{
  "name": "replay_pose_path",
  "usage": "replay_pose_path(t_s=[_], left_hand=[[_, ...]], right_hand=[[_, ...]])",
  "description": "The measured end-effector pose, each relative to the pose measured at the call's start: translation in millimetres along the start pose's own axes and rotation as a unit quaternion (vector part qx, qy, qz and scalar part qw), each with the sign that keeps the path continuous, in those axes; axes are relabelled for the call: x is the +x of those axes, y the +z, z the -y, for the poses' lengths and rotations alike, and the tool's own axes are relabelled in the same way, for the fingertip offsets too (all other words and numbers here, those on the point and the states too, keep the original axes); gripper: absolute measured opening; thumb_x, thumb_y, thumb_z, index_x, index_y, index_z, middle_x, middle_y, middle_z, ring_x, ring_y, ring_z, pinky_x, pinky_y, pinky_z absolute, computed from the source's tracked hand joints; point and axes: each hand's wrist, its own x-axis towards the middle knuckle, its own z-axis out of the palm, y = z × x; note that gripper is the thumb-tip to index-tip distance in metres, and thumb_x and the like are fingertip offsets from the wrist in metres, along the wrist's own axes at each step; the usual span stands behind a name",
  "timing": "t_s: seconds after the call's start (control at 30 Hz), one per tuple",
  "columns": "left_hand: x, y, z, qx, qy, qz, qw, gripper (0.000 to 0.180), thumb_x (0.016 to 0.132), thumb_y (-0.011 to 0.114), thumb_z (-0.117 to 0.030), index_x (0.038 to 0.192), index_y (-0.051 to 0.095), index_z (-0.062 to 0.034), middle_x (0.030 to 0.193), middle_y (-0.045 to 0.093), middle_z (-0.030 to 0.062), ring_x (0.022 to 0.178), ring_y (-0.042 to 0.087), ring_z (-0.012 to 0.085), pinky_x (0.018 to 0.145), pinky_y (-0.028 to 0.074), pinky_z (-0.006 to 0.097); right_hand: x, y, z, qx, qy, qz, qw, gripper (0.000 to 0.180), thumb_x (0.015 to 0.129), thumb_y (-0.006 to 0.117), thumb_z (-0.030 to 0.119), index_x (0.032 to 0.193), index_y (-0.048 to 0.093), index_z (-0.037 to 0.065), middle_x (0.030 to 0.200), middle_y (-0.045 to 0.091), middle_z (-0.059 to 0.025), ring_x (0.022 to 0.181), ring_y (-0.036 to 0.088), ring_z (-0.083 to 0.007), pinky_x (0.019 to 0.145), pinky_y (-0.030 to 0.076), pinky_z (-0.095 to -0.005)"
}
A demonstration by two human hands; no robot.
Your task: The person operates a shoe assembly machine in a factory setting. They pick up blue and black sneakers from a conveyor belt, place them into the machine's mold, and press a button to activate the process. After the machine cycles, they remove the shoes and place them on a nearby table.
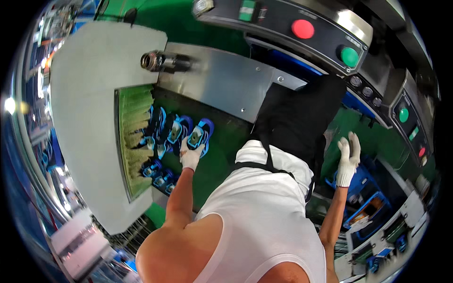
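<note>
Basically, left hand, in a white glove, is closed on the near end of a blue-and-black shoe, fingers along one side, thumb on the other. Held shoe is at the green conveyor belt, outermost of its row. Next shoe sits just beside it, more shoes behind toward the machine opening. Second group of similar shoes lies nearer the person, left of the left forearm. Fringed yellow-green curtain hangs across the opening of a big pale grey housing.

Right hand, also white-gloved, holds nothing visible; fingers up and somewhat spread, off to the person's right, near a blue crate.

Metal cover runs along the belt's far side; dark cylindrical fitting on it, exact kind unclear. Control panel at top: red button, green button. Person wears white tank top, black garment below.
</note>
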Motion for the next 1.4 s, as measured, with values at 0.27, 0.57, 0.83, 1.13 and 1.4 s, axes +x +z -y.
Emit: replay_pose_path(t_s=[0.27,0.57,0.83,1.13,1.4], left_hand=[[-11.5,-68.4,-144.2,0.071,0.418,0.108,0.899,0.050,0.071,0.087,-0.030,0.108,0.068,-0.0025,0.103,0.071,0.0205,0.101,0.068,0.0399,0.087,0.054,0.045],[-30.5,-133.7,-358.4,0.039,0.788,0.169,0.590,0.057,0.074,0.087,-0.027,0.120,0.066,-0.0007,0.106,0.071,0.0202,0.098,0.069,0.0407,0.086,0.056,0.047],[-33.2,-161.0,-467.9,-0.047,0.807,-0.046,0.587,0.053,0.082,0.082,-0.010,0.131,0.063,-0.0016,0.131,0.066,0.0202,0.120,0.064,0.0384,0.104,0.051,0.045],[10.4,-123.7,-585.8,-0.017,0.783,-0.103,0.613,0.038,0.098,0.066,-0.017,0.132,0.061,-0.0010,0.126,0.067,0.0214,0.116,0.066,0.0374,0.099,0.053,0.041],[81.6,-49.0,-711.6,0.062,0.643,-0.162,0.746,0.063,0.101,0.057,-0.044,0.150,0.049,-0.0050,0.143,0.058,0.0254,0.130,0.057,0.0417,0.108,0.045,0.046]], right_hand=[[-9.1,195.4,188.1,-0.242,-0.454,0.464,0.721,0.073,0.076,0.082,0.029,0.137,0.054,-0.001,0.137,0.059,-0.0252,0.130,0.055,-0.0428,0.113,0.043,-0.0480],[9.9,155.8,211.4,-0.211,-0.309,0.471,0.799,0.067,0.084,0.078,0.038,0.133,0.056,-0.002,0.111,0.069,-0.0260,0.104,0.068,-0.0409,0.091,0.054,-0.0470],[-40.6,32.5,70.9,0.197,0.003,0.271,0.942,0.073,0.072,0.084,0.031,0.124,0.056,-0.011,0.096,0.067,-0.0108,0.085,0.063,-0.0191,0.073,0.052,-0.0319],[-42.3,36.8,115.1,0.513,0.043,0.170,0.840,0.073,0.082,0.066,0.007,0.150,0.042,-0.001,0.134,0.063,-0.0097,0.113,0.067,-0.0200,0.093,0.058,-0.0360],[-40.2,23.0,122.0,0.622,0.038,0.111,0.774,0.095,0.080,0.071,0.006,0.161,0.022,0.005,0.150,0.052,-0.0161,0.130,0.060,-0.0316,0.107,0.053,-0.0475]])
